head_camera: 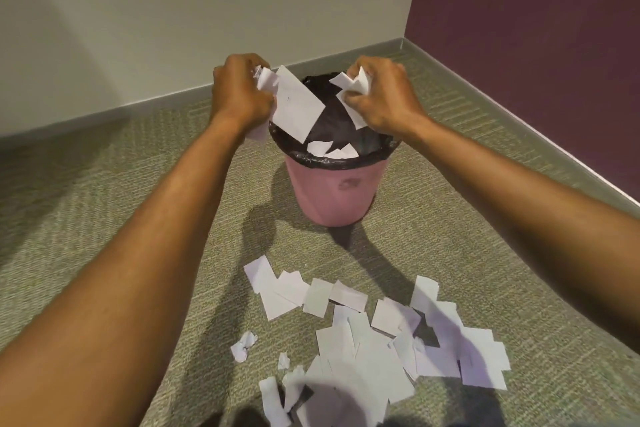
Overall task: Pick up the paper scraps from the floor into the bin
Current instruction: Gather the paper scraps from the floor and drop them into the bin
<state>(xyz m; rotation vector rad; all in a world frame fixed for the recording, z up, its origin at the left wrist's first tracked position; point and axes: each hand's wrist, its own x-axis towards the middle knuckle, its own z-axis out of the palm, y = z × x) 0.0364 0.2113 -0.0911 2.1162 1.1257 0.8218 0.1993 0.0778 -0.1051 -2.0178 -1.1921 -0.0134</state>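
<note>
Roughly partway through: the left hand (239, 94) and right hand (381, 97) each clutch a crumpled handful of paper (294, 104) just above the pink bin (332, 191), a few scraps (332, 149) already lie inside it, and a large heap (363, 340) lies uncollected on the floor (138, 201) in front of it.

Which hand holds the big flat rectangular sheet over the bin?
The left hand: a large flat white rectangular paper sheet juts from its grip above the black-lined pink bin. The right hand grips only smaller crumpled white scraps.
</note>
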